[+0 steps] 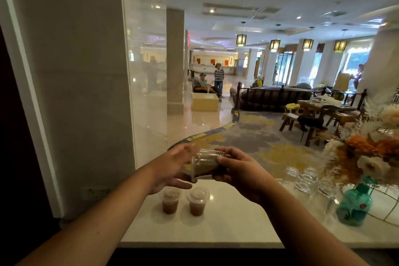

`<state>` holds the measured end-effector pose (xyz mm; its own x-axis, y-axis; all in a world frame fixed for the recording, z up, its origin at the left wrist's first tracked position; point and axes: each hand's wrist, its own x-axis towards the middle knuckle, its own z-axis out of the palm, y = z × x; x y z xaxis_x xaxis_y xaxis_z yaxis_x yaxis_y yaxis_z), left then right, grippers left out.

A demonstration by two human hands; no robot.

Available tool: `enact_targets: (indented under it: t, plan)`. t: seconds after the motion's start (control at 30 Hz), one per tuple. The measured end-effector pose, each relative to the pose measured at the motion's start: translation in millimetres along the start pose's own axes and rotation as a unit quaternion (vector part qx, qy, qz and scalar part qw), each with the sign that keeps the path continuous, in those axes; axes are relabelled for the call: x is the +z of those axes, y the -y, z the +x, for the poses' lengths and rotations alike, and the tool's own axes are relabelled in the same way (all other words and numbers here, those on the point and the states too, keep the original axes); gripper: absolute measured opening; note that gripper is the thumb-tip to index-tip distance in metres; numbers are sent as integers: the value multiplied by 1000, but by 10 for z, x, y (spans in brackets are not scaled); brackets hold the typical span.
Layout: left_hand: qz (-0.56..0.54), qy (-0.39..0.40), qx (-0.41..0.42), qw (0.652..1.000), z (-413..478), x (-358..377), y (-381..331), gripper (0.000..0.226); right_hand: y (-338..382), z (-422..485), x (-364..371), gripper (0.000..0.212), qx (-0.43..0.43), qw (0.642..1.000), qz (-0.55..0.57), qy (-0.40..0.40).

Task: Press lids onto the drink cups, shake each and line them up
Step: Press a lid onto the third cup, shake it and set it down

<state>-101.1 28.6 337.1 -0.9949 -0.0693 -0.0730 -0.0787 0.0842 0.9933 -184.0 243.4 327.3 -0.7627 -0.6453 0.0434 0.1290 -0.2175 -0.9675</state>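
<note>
A clear plastic cup of brown drink [206,166] lies on its side in the air above the counter, its lid end toward the left. My right hand [238,169] grips its body from the right. My left hand [172,168] presses flat against the lid end with fingers spread. Below them, two lidded cups of brown drink stand side by side on the white counter [216,229]: the left cup [170,200] and the right cup [197,201].
Several empty clear glasses [306,179] stand at the right of the counter. A teal bottle [354,207] and a dried flower arrangement [371,153] sit at the far right. A wall [75,93] rises on the left; a lobby with people lies beyond.
</note>
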Motion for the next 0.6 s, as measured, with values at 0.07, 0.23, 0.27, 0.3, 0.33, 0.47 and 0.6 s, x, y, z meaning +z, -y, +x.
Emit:
enact_targets:
  t: [0.07,0.23,0.27,0.3,0.33,0.47,0.6]
  plan:
    - [5,-15,-15,1000,2,-2,-21,55,15,-21,22,36,-10,1000,-9,3]
    - [-19,8,45,999,25,-76,13,59,35,-35,82,29,26,999,-3,-22]
    - [-17,17,51,998,30,-91,27,65,45,-31,69,28,32,999,2,-20]
    - [-18,24,53,998,34,-96,39,69,56,-29,50,27,34,999,3,-12]
    - [-24,25,46,998,39,-94,48,69,64,-29,31,27,30,1000,2,0]
    - [-19,-5,-8,1000,46,-43,5,57,69,-30,-5,40,-1,1000,-3,20]
    - [-31,-7,22,999,75,-35,24,44,39,-43,28,34,16,1000,-4,-2]
